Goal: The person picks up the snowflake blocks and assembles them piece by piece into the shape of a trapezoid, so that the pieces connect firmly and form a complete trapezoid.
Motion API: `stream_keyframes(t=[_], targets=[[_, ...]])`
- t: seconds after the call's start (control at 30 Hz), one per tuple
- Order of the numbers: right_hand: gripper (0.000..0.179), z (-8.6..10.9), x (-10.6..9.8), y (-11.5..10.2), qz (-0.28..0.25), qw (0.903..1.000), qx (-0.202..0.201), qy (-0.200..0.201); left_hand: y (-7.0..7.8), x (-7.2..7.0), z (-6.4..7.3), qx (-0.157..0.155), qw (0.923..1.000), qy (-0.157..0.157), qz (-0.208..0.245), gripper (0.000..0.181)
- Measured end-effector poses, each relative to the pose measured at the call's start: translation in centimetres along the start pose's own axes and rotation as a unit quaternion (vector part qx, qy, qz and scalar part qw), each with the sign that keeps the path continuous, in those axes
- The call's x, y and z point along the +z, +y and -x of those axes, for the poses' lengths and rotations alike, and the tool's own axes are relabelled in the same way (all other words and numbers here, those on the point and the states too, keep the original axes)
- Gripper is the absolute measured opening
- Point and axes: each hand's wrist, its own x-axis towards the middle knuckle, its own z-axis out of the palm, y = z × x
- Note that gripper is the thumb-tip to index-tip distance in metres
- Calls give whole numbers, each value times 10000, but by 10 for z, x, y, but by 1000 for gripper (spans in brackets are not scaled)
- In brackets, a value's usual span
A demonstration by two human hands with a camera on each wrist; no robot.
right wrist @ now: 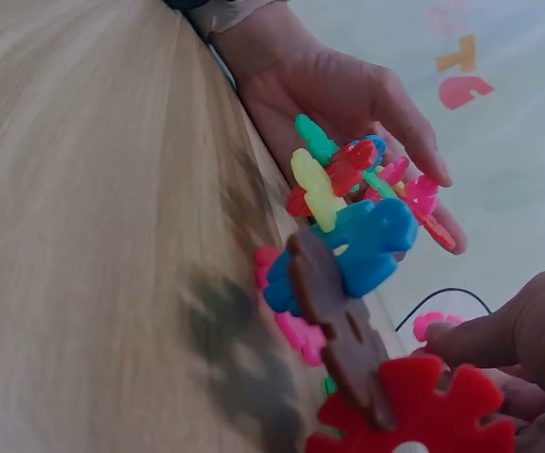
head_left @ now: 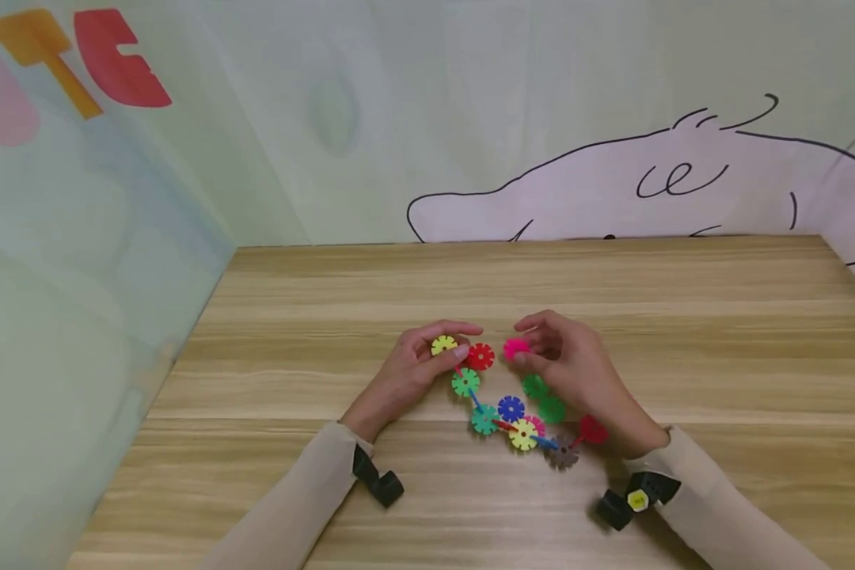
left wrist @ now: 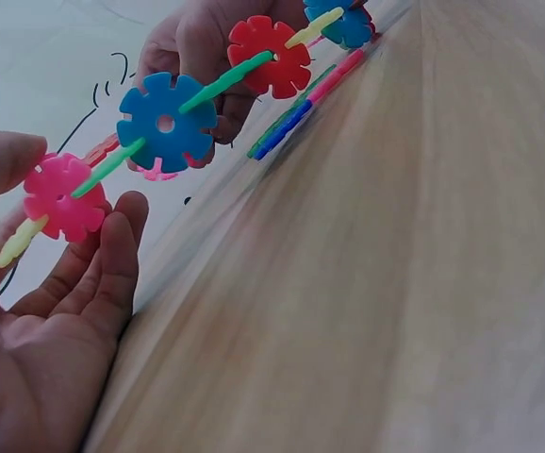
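The left hand (head_left: 420, 369) grips a chain of slotted plastic discs (head_left: 484, 421) near its left end, thumb and fingers pinching a piece beside a yellow disc (head_left: 442, 343) and a red disc (head_left: 481, 357). The right hand (head_left: 579, 360) pinches 1 pink disc (head_left: 515, 348) between thumb and fingers; a gap separates it from the red disc. The chain sags between the hands, off the tabletop (head_left: 278, 380), passing a brown disc (head_left: 562, 454) and ending at a second red disc (head_left: 594, 429) close to the right wrist. Loose on the wood, beyond the chain, lie 2 green discs (head_left: 552, 410), 1 blue disc (head_left: 511, 408) and another pink disc (partly covered by the chain in the head view). Both sleeves (head_left: 285, 491) are beige.
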Motion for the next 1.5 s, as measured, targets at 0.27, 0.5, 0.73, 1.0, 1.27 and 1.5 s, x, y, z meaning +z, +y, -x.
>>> stream_keyframes(t=[0.27, 0.5, 0.73, 1.0, 1.27, 1.5], targets=[[12, 2, -1, -1, -333, 9994, 86, 82, -1, 0, 0, -17, 10000, 54, -41, 27], [6, 4, -2, -2, -654, 9975, -244, -41, -1, 0, -1, 63, 10000, 57, 41, 28], [4, 6, -1, -3, -915, 9949, -366, -199, -2, 0, -1, 100, 9998, 83, 132, 26], [5, 6, 3, -1, -905, 9940, -571, -222, -1, -1, 0, -25, 9999, 111, 101, 25], [4, 7, 9, 1, -760, 9921, -999, 36, 1, -2, -1, -378, 9992, -10, 114, 31], [9, 9, 15, -2, -504, 9842, -1624, 486, 0, -3, 0, -378, 9988, -73, 300, 31]])
